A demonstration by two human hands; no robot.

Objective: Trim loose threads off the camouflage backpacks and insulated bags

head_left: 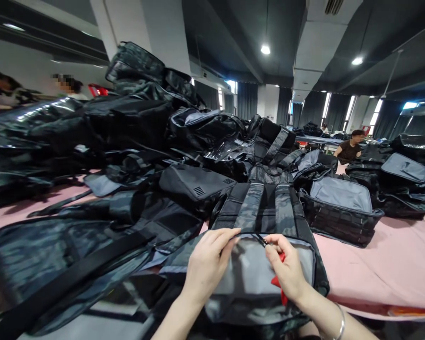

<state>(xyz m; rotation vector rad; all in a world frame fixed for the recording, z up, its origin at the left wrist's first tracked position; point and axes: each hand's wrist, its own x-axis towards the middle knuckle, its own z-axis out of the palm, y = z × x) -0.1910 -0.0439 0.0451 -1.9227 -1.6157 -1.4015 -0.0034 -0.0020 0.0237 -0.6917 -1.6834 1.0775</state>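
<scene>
On the camouflage backpack [265,212], the left hand [207,264] pinches the open rim while the right hand [286,269], gripping red snips [278,282], holds a stray thread; trimming it seems in hand, needing a taut thread.

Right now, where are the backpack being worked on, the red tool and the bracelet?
backpack [265,208]: head view, on its shoulder straps.
red tool [276,282]: head view, handle below right hand.
bracelet [340,323]: head view, band on right wrist.

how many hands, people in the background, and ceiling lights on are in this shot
Hands on the open backpack: 2, left hand and right hand
People in the background: 2, and
Round ceiling lights lit: 2, and
Total: 6
</scene>
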